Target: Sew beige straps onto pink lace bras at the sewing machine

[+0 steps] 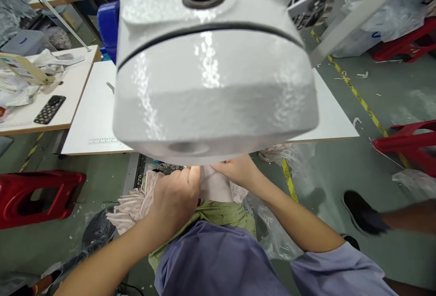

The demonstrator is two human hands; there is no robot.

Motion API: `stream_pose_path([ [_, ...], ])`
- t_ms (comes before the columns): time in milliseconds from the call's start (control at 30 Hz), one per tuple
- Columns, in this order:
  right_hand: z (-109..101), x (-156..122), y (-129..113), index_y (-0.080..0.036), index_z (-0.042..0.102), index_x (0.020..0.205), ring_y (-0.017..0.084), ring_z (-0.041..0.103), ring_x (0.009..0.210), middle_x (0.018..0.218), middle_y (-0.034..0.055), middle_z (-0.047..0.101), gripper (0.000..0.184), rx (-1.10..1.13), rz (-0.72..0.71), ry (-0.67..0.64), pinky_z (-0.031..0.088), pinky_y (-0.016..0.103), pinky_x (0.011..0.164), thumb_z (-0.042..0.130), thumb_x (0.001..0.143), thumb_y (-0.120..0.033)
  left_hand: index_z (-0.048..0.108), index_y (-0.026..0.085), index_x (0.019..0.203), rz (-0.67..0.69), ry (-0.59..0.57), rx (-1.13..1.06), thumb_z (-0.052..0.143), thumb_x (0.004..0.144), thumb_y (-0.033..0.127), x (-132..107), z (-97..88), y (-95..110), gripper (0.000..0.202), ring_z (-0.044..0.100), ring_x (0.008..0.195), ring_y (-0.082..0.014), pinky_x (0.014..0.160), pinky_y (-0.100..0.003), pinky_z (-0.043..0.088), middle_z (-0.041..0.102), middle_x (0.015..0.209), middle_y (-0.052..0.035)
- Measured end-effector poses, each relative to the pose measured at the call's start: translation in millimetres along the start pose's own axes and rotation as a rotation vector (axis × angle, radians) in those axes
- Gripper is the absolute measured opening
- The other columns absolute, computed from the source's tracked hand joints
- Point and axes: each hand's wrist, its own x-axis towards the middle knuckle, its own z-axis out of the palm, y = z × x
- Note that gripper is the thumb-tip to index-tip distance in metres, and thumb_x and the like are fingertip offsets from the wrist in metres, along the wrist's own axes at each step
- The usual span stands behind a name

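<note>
The white head of a sewing machine (214, 91) fills the upper middle of the view. Just below its front edge, my left hand (180, 191) is closed with its fingers curled on a pale pink piece of fabric (216, 185). On the other side of that fabric, my right hand (238, 171) pinches its edge, its fingertips partly hidden by the machine. More pale pink, lace-like fabric (138, 200) hangs bunched beside my left hand. A green cloth (221, 212) lies under the held piece, over my lap. The needle area is hidden behind the machine head.
The white tabletop (91, 105) carries a ruler (104, 140). A patterned phone (50, 109) lies on the left table. Red stools stand at left (37, 198) and right (408, 141). At right, a person's foot in a black shoe (363, 214) is on the floor.
</note>
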Motion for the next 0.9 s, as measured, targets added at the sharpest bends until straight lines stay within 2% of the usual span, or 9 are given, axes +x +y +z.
stream_pose_path([
  [67, -2, 4, -1, -0.023, 0.071, 0.085, 0.024, 0.064, 0.09, 0.088, 0.005, 0.067, 0.014, 0.031, -0.013, 0.047, 0.054, 0.036, 0.08, 0.058, 0.081, -0.02, 0.06, 0.013, 0.105, -0.013, 0.009, -0.008, 0.05, 0.084, 0.006, 1, 0.0, 0, 0.024, 0.051, 0.044, -0.0187, 0.045, -0.034, 0.025, 0.055, 0.053, 0.0005],
  [167, -5, 8, -3, -0.023, 0.072, 0.082, 0.024, 0.065, 0.095, 0.095, 0.0059, 0.07, 0.014, 0.046, -0.045, 0.04, 0.055, 0.038, 0.085, 0.059, 0.08, -0.018, 0.059, 0.014, 0.104, -0.027, 0.008, -0.02, 0.051, 0.083, 0.007, 2, 0.2, 0, 0.024, 0.052, 0.045, -0.0192, 0.045, -0.034, 0.027, 0.056, 0.053, 0.0004],
  [467, -5, 12, 0, -0.025, 0.075, 0.093, 0.027, 0.067, 0.106, 0.106, 0.0065, 0.073, 0.016, 0.045, -0.094, 0.041, 0.058, 0.041, 0.091, 0.062, 0.084, -0.023, 0.06, 0.017, 0.098, -0.037, -0.021, -0.029, 0.055, 0.085, 0.009, -1, 0.0, -2, 0.015, 0.054, 0.048, -0.0183, 0.048, -0.034, 0.029, 0.056, 0.056, 0.0012],
  [633, -4, 8, 2, -0.024, 0.075, 0.1, 0.027, 0.067, 0.111, 0.121, 0.0061, 0.071, 0.022, 0.128, -0.126, 0.069, 0.056, 0.043, 0.098, 0.06, 0.085, -0.024, 0.06, 0.014, 0.108, -0.046, 0.001, 0.016, 0.056, 0.086, 0.008, 0, 0.9, -1, 0.023, 0.053, 0.049, -0.0171, 0.049, -0.033, 0.029, 0.057, 0.057, 0.0027],
  [900, -2, 5, 7, -0.025, 0.074, 0.109, 0.026, 0.064, 0.118, 0.129, 0.0049, 0.068, 0.029, 0.143, -0.101, 0.06, 0.051, 0.045, 0.105, 0.06, 0.083, -0.021, 0.061, 0.013, 0.109, -0.055, -0.011, 0.02, 0.054, 0.087, 0.009, -4, -0.4, -2, 0.024, 0.055, 0.049, -0.0178, 0.049, -0.033, 0.028, 0.059, 0.057, 0.0021],
])
